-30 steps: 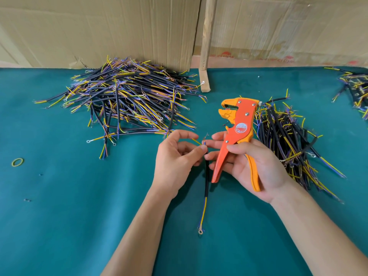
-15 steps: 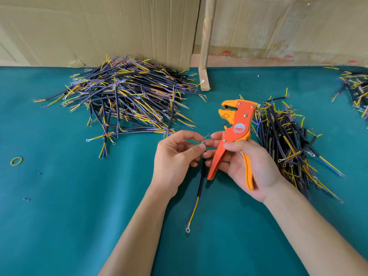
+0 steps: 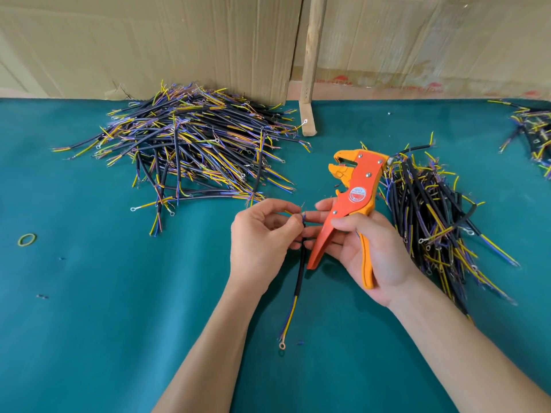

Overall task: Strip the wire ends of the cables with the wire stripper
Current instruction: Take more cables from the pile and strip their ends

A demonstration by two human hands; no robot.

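Observation:
My left hand [image 3: 262, 236] pinches the top end of a black cable [image 3: 300, 269] between thumb and fingers. The cable hangs down from there, with yellow and blue cores and a ring terminal [image 3: 281, 345] at its low end over the table. My right hand [image 3: 369, 248] grips the orange wire stripper [image 3: 351, 198] by its handles, jaws up and pointing left, just right of the cable's top. Its fingertips reach toward the cable's thin wire ends [image 3: 302, 214].
A big heap of black cables [image 3: 190, 153] lies at the back left, another pile [image 3: 432, 216] to the right of my hand, a third [image 3: 533, 135] at the far right edge. A wooden post [image 3: 310, 70] and cardboard wall stand behind. A rubber band [image 3: 26, 239] lies at left on the green table [image 3: 104, 308].
Both hands stay together at the cable's top end with little shift. The hanging cable's low end swung left and then part of the way back.

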